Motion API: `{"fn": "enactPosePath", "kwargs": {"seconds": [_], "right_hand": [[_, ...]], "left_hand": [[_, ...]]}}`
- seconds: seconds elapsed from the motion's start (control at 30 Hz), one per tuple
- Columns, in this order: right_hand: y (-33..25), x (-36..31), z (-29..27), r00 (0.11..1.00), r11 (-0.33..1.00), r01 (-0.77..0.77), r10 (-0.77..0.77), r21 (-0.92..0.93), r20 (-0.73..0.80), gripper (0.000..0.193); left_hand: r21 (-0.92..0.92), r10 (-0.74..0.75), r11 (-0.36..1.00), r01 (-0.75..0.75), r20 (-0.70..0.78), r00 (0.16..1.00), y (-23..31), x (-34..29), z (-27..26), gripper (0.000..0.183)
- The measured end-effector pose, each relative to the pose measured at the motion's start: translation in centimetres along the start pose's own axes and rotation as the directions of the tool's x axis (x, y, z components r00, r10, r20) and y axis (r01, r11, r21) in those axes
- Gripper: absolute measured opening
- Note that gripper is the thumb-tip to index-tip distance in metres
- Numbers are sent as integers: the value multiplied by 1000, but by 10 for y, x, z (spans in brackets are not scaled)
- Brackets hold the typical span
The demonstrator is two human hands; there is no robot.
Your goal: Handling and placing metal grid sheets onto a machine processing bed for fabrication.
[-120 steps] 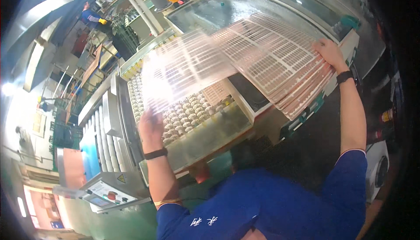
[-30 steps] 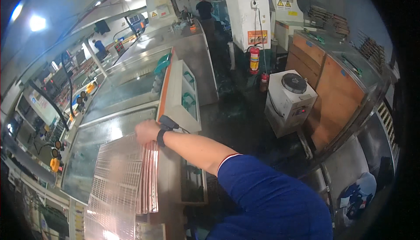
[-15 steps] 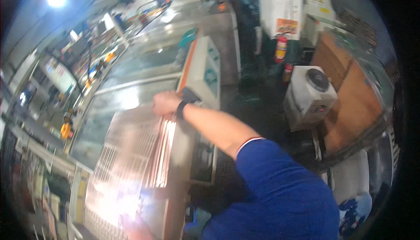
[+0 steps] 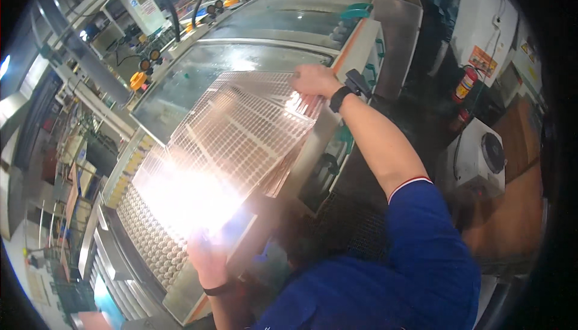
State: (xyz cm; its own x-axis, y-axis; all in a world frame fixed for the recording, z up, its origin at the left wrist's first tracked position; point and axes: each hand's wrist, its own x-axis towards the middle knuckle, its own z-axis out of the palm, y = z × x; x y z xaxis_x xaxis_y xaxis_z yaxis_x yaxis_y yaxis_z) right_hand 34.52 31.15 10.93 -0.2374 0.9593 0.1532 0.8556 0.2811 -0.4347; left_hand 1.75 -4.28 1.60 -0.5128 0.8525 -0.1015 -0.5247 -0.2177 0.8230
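Observation:
Several thin copper-coloured panels [image 4: 241, 128] with a grid of small cells lie fanned over one another, tilted above the machine. At their far right corner my right hand [image 4: 316, 81] is closed on the edge, and light glints off the sheets beside its fingers. My left hand [image 4: 206, 261] is at their near edge, closed around it as far as the strong glare lets me see; its fingertips are washed out. Below the panels, a bed of small round rollers [image 4: 150, 234] shows at the near left.
Beyond the panels stretch the machine's clear covers [image 4: 162, 104], with a green handle [image 4: 356, 10] at the far right. Yellow knobs [image 4: 138, 80] and piping line the left side. On the right stand a white box-shaped unit [image 4: 475, 158] and a red fire extinguisher [image 4: 465, 83].
My view has swung left and down, so the scene sits further right. The panels have spread into a fan and slid over the roller bed. My left hand shows more fully.

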Motion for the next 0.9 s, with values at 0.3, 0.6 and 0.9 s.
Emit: {"fn": "enactPosePath", "kwargs": {"seconds": [0.3,0.6,0.9], "right_hand": [[4,6,5,1000,1000,-1,1,-8,-17,47],[4,8,0,998,999,35,-35,1,45,52],[7,9,3,998,997,65,-65,-29,-1,54]], "left_hand": [[-15,78,997,-77,100,992,12,-12,29,30],[94,55,993,-64,99,994,-2,-4,-2,24],[-171,-92,982,78,-78,993,10,-6,23,28]]}}
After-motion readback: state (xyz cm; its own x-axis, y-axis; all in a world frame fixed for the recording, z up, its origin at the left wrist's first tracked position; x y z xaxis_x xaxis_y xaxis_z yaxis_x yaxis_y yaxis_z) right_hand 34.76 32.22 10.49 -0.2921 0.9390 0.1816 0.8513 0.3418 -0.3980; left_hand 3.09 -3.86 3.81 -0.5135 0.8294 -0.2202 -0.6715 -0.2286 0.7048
